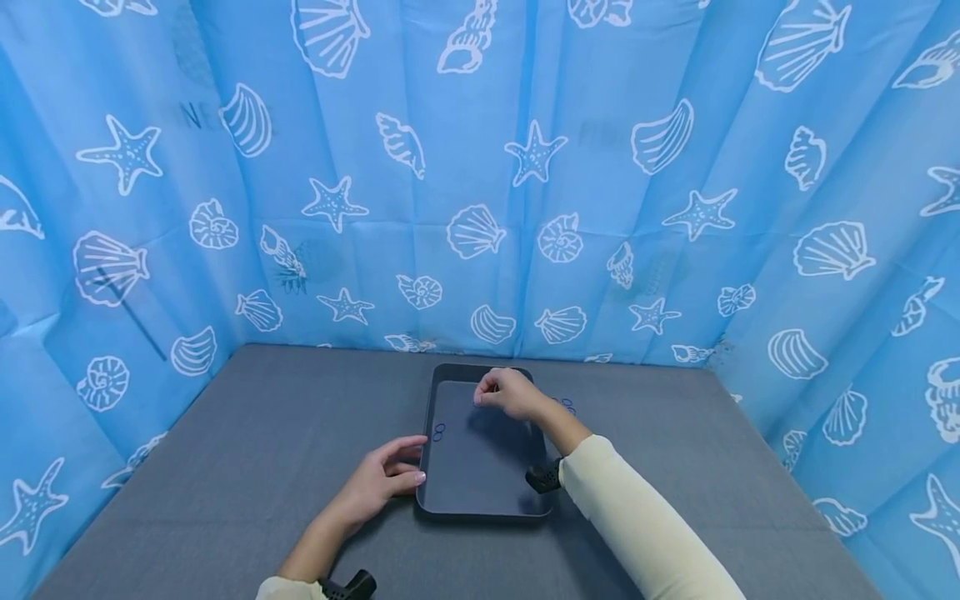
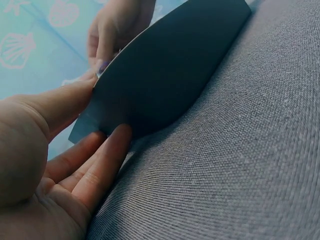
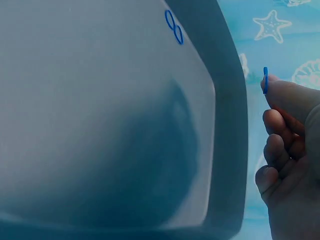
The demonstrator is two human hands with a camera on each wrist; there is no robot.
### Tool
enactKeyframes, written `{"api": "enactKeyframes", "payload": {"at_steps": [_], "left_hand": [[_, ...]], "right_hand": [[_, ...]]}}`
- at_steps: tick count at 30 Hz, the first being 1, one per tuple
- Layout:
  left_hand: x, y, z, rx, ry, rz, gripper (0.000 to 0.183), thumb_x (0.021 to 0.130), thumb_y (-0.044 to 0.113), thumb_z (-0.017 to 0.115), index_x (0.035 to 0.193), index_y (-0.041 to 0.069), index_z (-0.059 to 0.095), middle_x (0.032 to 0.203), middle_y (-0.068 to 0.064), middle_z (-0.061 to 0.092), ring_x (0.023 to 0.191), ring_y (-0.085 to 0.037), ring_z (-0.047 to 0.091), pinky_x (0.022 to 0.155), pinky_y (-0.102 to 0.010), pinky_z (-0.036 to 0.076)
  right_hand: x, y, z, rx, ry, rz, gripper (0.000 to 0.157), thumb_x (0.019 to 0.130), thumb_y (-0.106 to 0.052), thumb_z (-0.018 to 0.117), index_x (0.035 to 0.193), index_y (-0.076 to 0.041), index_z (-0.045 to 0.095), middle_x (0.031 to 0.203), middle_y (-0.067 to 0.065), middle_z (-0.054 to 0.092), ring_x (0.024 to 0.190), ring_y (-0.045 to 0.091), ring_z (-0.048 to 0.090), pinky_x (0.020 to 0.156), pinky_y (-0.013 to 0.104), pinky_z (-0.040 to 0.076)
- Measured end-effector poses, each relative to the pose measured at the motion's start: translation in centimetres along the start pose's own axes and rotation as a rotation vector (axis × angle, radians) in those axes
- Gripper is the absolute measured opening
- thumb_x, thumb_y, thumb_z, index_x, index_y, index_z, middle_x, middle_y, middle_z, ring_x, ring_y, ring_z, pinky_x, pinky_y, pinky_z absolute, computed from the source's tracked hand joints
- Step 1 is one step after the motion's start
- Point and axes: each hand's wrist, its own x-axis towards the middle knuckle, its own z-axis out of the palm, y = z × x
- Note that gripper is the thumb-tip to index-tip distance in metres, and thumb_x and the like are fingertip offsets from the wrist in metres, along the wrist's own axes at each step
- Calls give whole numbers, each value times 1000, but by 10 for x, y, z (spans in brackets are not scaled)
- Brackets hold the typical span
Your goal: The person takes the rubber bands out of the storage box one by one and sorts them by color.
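My right hand (image 1: 512, 393) is over the far right part of a dark grey tray (image 1: 480, 506). Its thumb and fingertip pinch a small blue ring (image 3: 265, 81), seen edge-on in the right wrist view; the other fingers are curled. My left hand (image 1: 378, 482) is at the tray's left side, fingertips and thumb against the outer wall (image 2: 165, 65), the thumb near the rim. Inside the tray by its left wall lies a blue figure-eight shape (image 1: 438, 432), like two small rings end to end.
More small blue loops (image 1: 567, 406) lie on the grey cloth-covered table (image 1: 315, 408) just right of the tray, partly hidden by my right wrist. A blue curtain (image 1: 420, 192) with white shells and starfish surrounds the table's back and sides.
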Motion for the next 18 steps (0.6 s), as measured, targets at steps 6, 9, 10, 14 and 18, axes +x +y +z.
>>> {"api": "enactKeyframes", "payload": {"at_steps": [6,9,10,14,18], "left_hand": [[0,-1,1,9,7,3,53,80,18,62,128,16,40,122,-15,43,94,-22,55,73,-33,48],[-1,0,1,5,7,-2,52,80,18,61,128,16,40,122,-15,42,94,-22,54,74,-33,48],[-2,1,1,4,5,-3,52,80,17,61,128,16,40,123,-15,42,94,-22,54,74,-33,48],[-5,8,2,-14,-8,-8,52,81,13,60,129,13,39,123,-17,42,95,-23,54,74,-33,48],[-9,18,3,-31,-24,-6,53,81,12,60,129,9,38,123,-21,40,95,-25,54,74,-34,48]], "right_hand": [[-4,5,-11,23,38,2,6,82,-21,59,79,-16,62,80,-3,54,68,13,48,58,27,43],[-6,7,-14,30,60,1,6,82,-19,59,79,-15,63,79,-3,54,68,13,49,58,27,43],[-7,7,-15,31,68,-3,7,82,-19,59,80,-14,63,79,-3,55,68,13,49,58,27,43],[-11,10,-19,32,103,-3,7,82,-18,59,79,-13,63,79,-3,55,70,13,50,60,27,44],[-15,16,-23,18,143,34,5,81,-18,61,78,-14,63,79,-4,55,70,12,50,60,27,44]]}}
